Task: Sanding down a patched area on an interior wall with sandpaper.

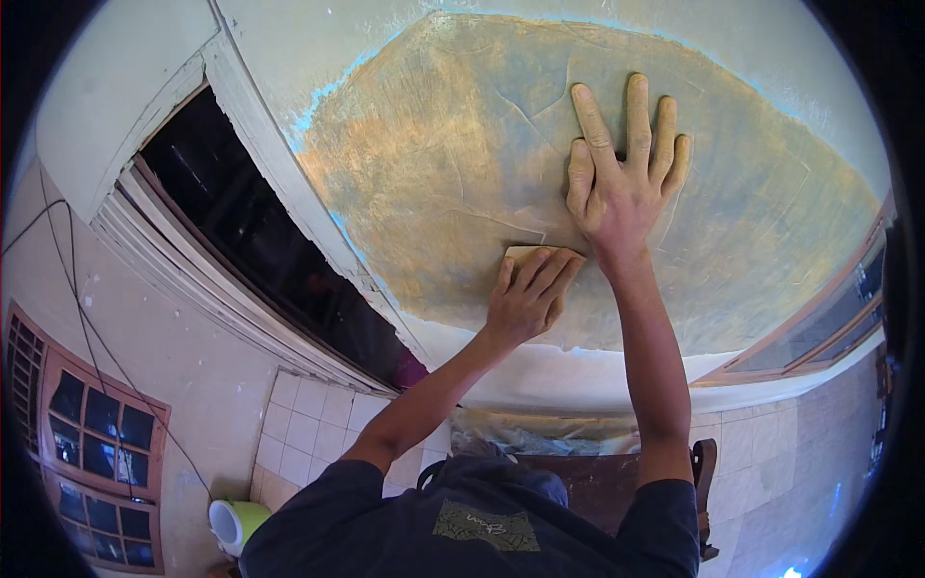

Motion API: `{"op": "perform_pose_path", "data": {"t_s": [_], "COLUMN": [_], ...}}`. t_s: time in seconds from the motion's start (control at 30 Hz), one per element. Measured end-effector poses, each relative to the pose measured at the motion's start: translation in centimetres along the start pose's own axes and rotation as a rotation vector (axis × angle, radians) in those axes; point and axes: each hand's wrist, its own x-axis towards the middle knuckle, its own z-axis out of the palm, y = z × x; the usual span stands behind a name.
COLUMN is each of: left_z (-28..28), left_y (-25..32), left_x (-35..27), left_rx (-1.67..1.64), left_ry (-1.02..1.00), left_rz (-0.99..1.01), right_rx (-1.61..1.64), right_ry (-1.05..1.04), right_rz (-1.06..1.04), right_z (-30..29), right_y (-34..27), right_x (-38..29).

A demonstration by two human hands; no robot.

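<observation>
On the wall before me is a large patch of bare, yellowish-grey plaster, edged by pale paint and light blue traces. With its fingers bent, my left hand presses a folded piece of sandpaper, or a similar thin tan sheet, against the lower part of the patch. Higher up and to the right, my right hand lies flat on the plaster with its fingers spread, holding nothing. Dust coats its fingers. Fine ridges and cracks run across the patch around both hands.
A doorway with a chipped pale frame is at the left. A wooden-framed window is at the right. Below are a dark wooden bench, a tiled floor and a green bucket. Cables hang at the far left.
</observation>
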Motion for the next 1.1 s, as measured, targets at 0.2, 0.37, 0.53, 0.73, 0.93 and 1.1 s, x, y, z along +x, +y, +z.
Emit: {"op": "perform_pose_path", "data": {"t_s": [0.2, 0.37, 0.53, 0.73, 0.93, 1.1], "left_z": [-2.5, -4.4, -2.3, -0.4, -1.6, -3.8], "left_y": [-9.3, -11.2, -7.0, -1.4, -6.2, -14.9], "left_x": [-0.5, 0.5, 1.7, 0.0, -0.2, -0.2], "left_rx": [0.066, 0.074, 0.001, -0.022, 0.007, 0.102], "left_ry": [0.094, 0.140, 0.213, 0.003, -0.003, 0.176], "left_rz": [-0.050, -0.175, -0.277, -0.003, 0.096, -0.094], "right_rx": [0.009, -0.003, 0.004, -0.031, -0.029, -0.035], "right_ry": [0.002, -0.003, 0.012, -0.002, -0.003, -0.012], "right_rz": [0.003, -0.004, 0.008, 0.009, 0.007, 0.005], "right_z": [0.3, 0.6, 1.0, 0.6, 0.4, 1.0], "right_y": [0.1, 0.5, -0.4, -0.5, -0.5, -0.6], "right_x": [-0.1, -0.4, -0.1, 0.2, 0.4, 0.2]}}
